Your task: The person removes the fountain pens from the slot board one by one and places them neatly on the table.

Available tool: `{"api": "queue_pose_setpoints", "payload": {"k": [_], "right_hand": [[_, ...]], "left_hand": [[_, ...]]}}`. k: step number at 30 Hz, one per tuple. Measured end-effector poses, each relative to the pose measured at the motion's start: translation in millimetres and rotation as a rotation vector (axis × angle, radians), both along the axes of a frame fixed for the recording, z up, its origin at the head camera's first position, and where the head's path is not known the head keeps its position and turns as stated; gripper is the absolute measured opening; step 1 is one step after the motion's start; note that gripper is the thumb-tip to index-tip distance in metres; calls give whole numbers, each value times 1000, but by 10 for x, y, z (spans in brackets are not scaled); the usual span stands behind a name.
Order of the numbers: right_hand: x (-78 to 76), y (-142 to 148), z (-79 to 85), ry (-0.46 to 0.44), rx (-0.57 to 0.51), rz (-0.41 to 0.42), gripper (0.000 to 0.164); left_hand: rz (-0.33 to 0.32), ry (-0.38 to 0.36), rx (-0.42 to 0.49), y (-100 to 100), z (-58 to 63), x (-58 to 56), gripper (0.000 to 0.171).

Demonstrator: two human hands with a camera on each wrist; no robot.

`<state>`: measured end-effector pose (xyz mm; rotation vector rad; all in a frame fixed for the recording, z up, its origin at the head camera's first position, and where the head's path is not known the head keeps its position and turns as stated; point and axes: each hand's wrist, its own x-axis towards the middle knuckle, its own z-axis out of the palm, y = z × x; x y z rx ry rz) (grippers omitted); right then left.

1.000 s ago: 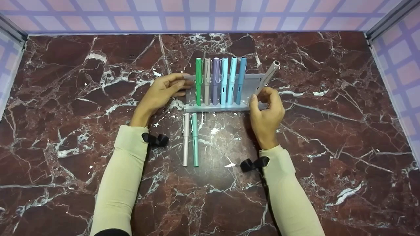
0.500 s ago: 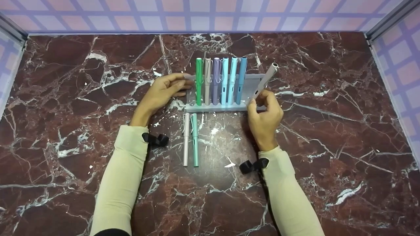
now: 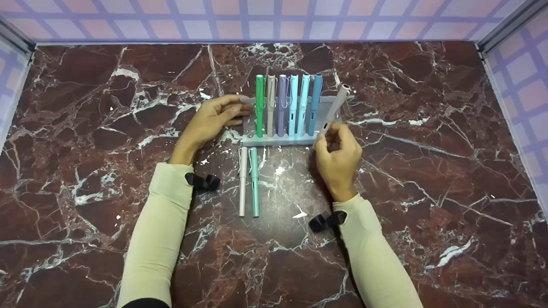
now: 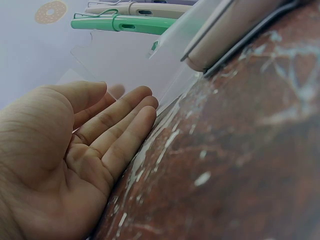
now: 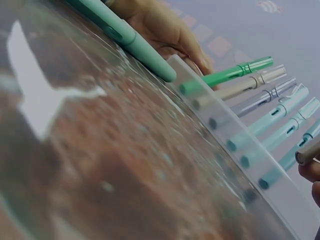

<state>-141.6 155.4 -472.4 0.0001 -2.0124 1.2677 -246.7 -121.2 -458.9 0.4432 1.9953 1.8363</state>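
A clear pen rack (image 3: 278,141) holds a row of upright pens: a green pen (image 3: 259,107), a beige pen (image 3: 270,115), a purple pen (image 3: 281,115), two light blue ones and a darker blue pen (image 3: 315,102). My left hand (image 3: 212,117) rests at the rack's left end, fingers extended against the clear plastic in the left wrist view. With thumb and fingers, my right hand (image 3: 339,158) pinches a greyish-brown pen (image 3: 337,105) near its lower end. That pen leans right, over the rack's right part; its bottom tip (image 5: 300,158) shows in the right wrist view.
Two pens lie side by side in front of the rack's left part, one pale pink pen (image 3: 242,184) and one mint green pen (image 3: 255,184). The marbled tabletop (image 3: 428,179) is bounded by a checkered back wall (image 3: 265,21) and side walls.
My right hand has moved left and slightly toward me, bringing the greyish-brown pen closer to the darker blue one. My left hand and the racked pens have stayed in place.
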Motion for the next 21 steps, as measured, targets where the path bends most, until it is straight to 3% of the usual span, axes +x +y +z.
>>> {"api": "queue_pose_setpoints", "payload": {"k": [21], "right_hand": [[38,-58,-19,-63,-33,33,9]], "left_hand": [[14,-24,-14,2,20,10,34]]}}
